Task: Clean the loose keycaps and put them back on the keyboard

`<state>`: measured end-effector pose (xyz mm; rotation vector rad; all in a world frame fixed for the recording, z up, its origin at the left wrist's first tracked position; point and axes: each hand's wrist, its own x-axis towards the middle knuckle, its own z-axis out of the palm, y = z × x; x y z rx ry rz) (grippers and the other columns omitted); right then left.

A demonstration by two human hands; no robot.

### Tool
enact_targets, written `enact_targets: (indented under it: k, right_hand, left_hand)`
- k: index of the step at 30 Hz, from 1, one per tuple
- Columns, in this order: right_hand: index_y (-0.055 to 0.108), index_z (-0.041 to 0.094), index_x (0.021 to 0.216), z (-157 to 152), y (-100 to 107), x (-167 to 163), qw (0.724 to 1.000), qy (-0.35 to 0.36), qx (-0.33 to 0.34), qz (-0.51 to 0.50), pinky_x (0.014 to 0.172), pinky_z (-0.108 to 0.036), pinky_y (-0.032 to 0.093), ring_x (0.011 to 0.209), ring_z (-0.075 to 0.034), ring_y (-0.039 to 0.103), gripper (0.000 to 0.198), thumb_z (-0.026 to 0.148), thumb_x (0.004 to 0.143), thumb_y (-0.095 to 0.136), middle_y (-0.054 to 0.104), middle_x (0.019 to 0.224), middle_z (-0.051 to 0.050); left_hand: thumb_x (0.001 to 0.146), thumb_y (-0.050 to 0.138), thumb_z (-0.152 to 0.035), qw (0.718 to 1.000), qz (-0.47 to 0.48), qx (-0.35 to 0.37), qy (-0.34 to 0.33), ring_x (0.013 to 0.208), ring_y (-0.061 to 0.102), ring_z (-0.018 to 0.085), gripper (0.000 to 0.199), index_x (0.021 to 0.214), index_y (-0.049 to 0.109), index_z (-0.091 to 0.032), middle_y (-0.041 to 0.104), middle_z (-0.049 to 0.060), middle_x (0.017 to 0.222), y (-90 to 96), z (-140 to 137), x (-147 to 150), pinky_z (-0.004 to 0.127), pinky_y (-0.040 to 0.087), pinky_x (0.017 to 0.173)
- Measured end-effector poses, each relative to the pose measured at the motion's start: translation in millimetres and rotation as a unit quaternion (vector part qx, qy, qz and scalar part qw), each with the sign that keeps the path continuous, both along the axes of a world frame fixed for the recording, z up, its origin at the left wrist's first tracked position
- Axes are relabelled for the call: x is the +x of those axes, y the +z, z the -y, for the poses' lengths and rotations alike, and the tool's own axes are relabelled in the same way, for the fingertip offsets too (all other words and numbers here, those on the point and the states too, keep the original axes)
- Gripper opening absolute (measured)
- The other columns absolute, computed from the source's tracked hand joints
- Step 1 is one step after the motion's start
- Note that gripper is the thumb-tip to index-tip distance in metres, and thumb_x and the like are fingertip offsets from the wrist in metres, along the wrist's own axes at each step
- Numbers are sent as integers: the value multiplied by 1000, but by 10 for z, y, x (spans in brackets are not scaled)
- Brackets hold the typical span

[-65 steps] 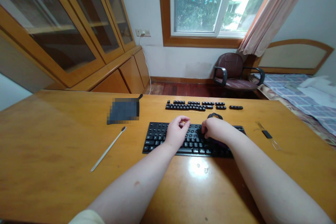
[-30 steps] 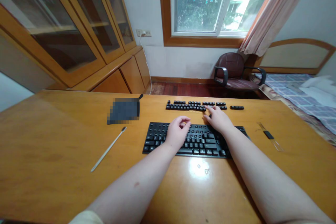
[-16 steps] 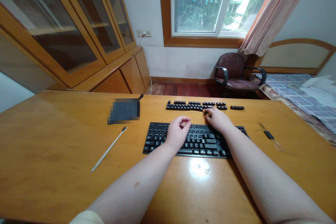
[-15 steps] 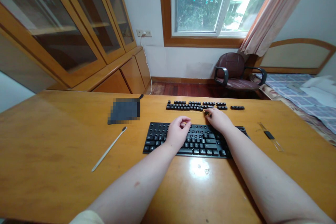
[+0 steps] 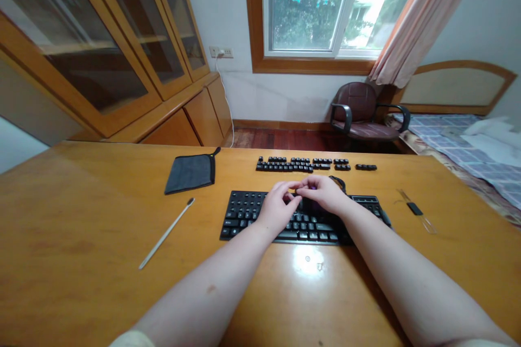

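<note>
A black keyboard [image 5: 244, 217] lies on the wooden desk, with small bare key stems along its upper left part and caps on its lower rows. Over its top rows my left hand [image 5: 277, 207] and my right hand [image 5: 325, 193] meet at the fingertips. Both are closed in a pinch around a small dark piece, which looks like a keycap and is mostly covered by fingers. Behind the hands, loose black keycaps [image 5: 301, 161] stand in rows on the desk. Part of the keyboard's right side is hidden under my right forearm.
On the left lie a dark zip pouch [image 5: 190, 172] and a long pale brush [image 5: 166, 233]. To the right is a wire keycap puller [image 5: 415, 209]. A black cable [image 5: 340, 181] curls behind the keyboard. Beyond the desk stands an armchair [image 5: 360, 108].
My right hand has come back from beside the loose keycap rows, toward me and left, to meet my left hand over the keyboard. The left hand has hardly moved.
</note>
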<state>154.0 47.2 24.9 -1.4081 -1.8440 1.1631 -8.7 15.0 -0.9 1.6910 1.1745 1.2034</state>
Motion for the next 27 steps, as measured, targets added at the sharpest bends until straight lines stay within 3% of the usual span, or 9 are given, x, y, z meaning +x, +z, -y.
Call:
enact_targets:
  k: [5,10,14,17,21,27]
  right_hand:
    - [61,14,75,22,-6,-18,995,-3,-39,-90,44,-20,36,46,-8,46,27,40,68,64,55,57,3]
    - [60,14,80,16,-7,-16,992,12,-52,-111,46,-21,39,51,-9,50,28,40,69,63,59,64,0]
    - [59,17,81,-4,5,-7,992,-28,20,-120,58,-24,46,67,-14,57,18,32,73,55,61,76,-3]
    - [54,19,76,-13,10,8,975,-81,105,-176,68,-30,49,82,-17,59,10,19,71,44,61,86,-4]
    - [55,20,78,24,17,-28,957,-68,185,-214,83,-36,46,95,-19,57,14,13,69,46,60,96,-4]
    - [63,20,90,112,73,-82,968,25,146,-204,93,-38,42,102,-20,58,18,30,81,51,64,104,-7]
  left_hand:
    - [76,57,-18,1000,-13,20,9,69,55,10,25,100,62,-21,60,3,97,18,6,-14,25,48,71]
    - [76,57,-19,999,-12,18,27,75,58,13,18,92,65,-20,64,3,90,-2,-9,-16,27,49,73]
    - [76,58,-22,999,15,-6,42,73,60,13,18,92,65,-19,66,4,91,-1,-8,-5,27,49,71]
    - [76,58,-24,998,30,-18,45,70,60,13,19,93,65,-18,67,4,89,5,-2,6,28,50,70]
    - [76,58,-26,997,56,-34,41,73,61,15,21,95,65,-17,68,5,88,-20,-10,18,29,51,74]
    - [77,56,-21,993,100,-58,17,73,63,15,22,98,62,-17,67,4,81,-89,-45,24,28,52,73]
